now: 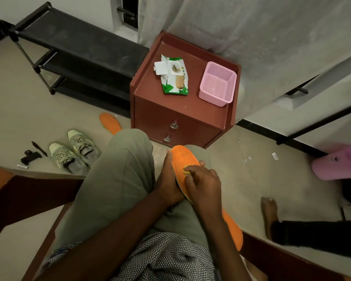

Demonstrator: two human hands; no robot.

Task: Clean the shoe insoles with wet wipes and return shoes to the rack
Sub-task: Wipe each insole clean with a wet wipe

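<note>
Wiping step in hand, judged from the grip. Landmark throughout: the red-brown bedside cabinet (178, 118).

Far left of the cabinet, butted against its side: black shoe rack (73, 57), shelves bare. Below-left of the cabinet, on the floor: pair of grey-green sneakers (75, 154), laces up, small black objects just beside them. Nearer the cabinet's left foot: second orange insole (109, 122), partly hidden by a knee.

Directly in front of the cabinet's drawers: orange insole (182, 157) lying along the lap. Left hand (168, 179) cupped under its edge, fingers curled round it. Right hand (203, 181) fingers bunched, pinching a small yellowish wipe (186, 170) against the insole's middle.

On the cabinet top: wet wipes pack (173, 75), flap open; right of it, pink basket (218, 84).

Next, probably: strokes toward the toe, then a fresh wipe from the pack, reachable only by leaning forward.

Pale floor, speckled white right of the cabinet; grey curtain behind it; pink stool (338, 163) far right.
</note>
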